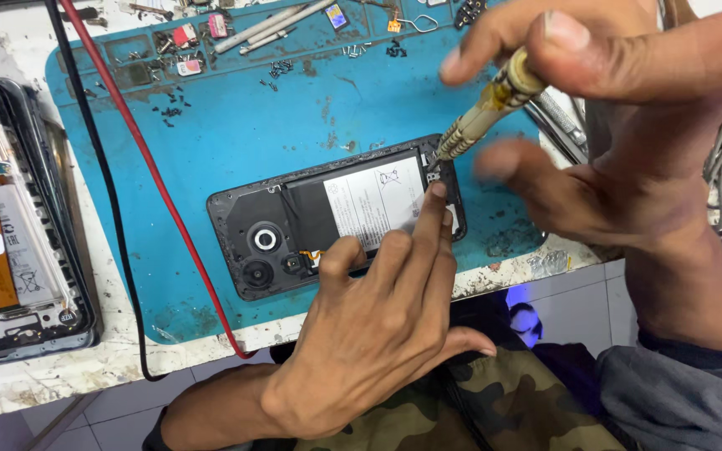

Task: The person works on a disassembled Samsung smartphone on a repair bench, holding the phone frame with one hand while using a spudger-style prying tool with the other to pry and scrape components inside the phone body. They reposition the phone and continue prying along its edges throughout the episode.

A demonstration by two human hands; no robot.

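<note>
The left hand (378, 334) is closest. It holds nothing. Its fingers are spread, and the thumb and pointer finger press down on an open phone (336, 215) with its back cover off. The pointer tip touches the phone's right end, beside the white battery (375, 200).

The phone lies flat on a blue mat (236, 125), near the front edge of the white surface (77, 367).

The right hand (620, 125) is up higher and holds a yellowish screwdriver (486, 104) tight between thumb and fingers. The tool's tip points down at the phone's top right corner.

A red wire (148, 159) and a black wire (98, 159) run across the mat's left side. Another open phone (18, 225) lies at the far left. Tiny screws (281, 67) and small parts sit at the back of the mat.
</note>
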